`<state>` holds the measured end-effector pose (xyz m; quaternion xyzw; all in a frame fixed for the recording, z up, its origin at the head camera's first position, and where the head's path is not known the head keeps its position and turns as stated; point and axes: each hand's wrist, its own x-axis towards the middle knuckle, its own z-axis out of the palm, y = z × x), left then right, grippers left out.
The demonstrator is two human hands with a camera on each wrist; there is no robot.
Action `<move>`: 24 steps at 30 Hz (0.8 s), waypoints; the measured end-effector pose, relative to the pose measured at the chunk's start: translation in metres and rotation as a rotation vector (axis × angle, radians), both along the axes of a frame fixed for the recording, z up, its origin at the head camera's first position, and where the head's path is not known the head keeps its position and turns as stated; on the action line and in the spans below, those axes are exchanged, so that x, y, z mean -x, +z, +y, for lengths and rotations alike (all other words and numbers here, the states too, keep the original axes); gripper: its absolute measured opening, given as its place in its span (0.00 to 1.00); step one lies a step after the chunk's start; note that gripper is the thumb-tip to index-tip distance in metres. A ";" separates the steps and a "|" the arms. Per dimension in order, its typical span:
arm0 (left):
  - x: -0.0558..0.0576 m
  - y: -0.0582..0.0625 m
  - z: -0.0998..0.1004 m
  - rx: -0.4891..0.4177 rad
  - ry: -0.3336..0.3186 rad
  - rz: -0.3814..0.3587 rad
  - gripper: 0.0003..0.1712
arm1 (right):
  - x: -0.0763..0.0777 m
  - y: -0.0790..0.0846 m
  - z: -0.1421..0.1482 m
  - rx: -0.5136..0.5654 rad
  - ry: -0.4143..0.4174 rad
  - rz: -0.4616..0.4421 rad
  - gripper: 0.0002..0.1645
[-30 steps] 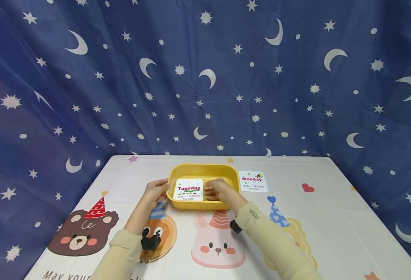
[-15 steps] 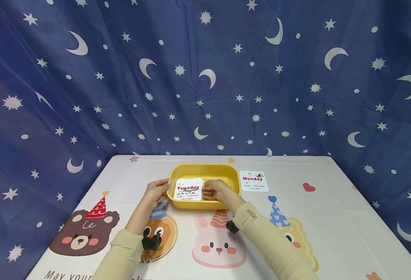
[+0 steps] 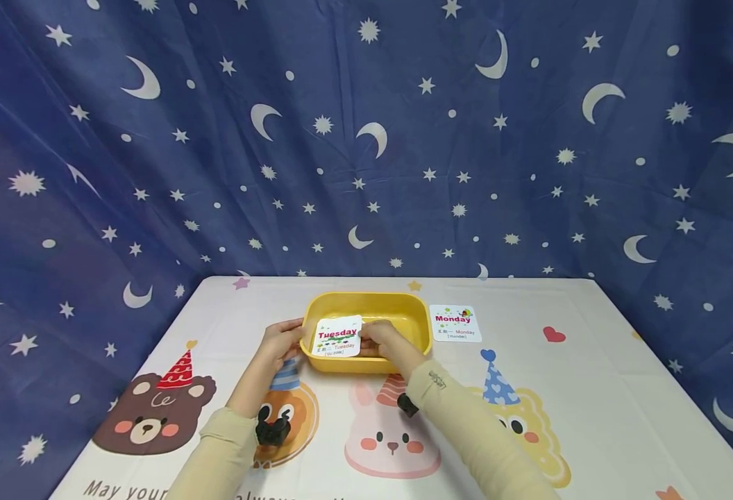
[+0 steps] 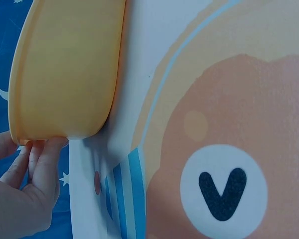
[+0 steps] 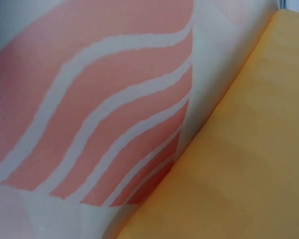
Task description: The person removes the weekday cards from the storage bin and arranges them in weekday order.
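A shallow yellow plastic basket [image 3: 366, 366] sits near the middle of the table. My left hand [image 3: 279, 342] grips its left end; in the left wrist view the fingers [image 4: 44, 162] press the outer wall close under the rim. Inside, at the left, is a white "Tuesday" card [image 3: 336, 337], slightly turned. Reaching over the front rim, my right hand [image 3: 388, 339] pinches the card's right edge between thumb and fingers. The right wrist view holds only the basket's outer wall [image 5: 239, 144] and printed cloth, with the hand out of sight.
A "Monday" card [image 3: 456, 323] lies flat just right of the basket. The white tablecloth [image 3: 591, 389] carries printed cartoon animals, among them a bear [image 3: 154, 410]. Behind the table hangs a blue curtain [image 3: 366, 139] with stars and moons.
The right hand has shifted slightly left to the Tuesday card's edge. The card has turned a little, its right side raised. My left hand stays at the basket's end.
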<state>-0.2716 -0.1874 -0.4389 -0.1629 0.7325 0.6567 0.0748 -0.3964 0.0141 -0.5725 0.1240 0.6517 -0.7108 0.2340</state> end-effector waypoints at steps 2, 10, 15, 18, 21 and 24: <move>0.000 0.000 0.001 -0.002 -0.006 0.001 0.24 | -0.018 0.025 -0.004 -0.070 -0.024 0.027 0.09; 0.001 0.000 -0.001 0.004 -0.009 0.004 0.24 | -0.100 0.136 -0.004 -0.145 -0.043 0.028 0.15; 0.000 -0.001 0.000 0.026 -0.005 -0.005 0.24 | -0.091 0.125 -0.001 -0.130 -0.041 0.033 0.13; 0.000 0.000 0.000 0.027 -0.003 -0.003 0.24 | -0.087 0.120 0.004 -0.115 -0.035 0.054 0.14; 0.000 0.000 0.000 0.019 -0.002 0.007 0.24 | -0.057 0.080 0.007 -0.061 -0.017 0.083 0.12; -0.001 0.001 0.001 0.013 0.002 0.012 0.23 | -0.053 0.079 0.006 -0.057 -0.026 0.073 0.11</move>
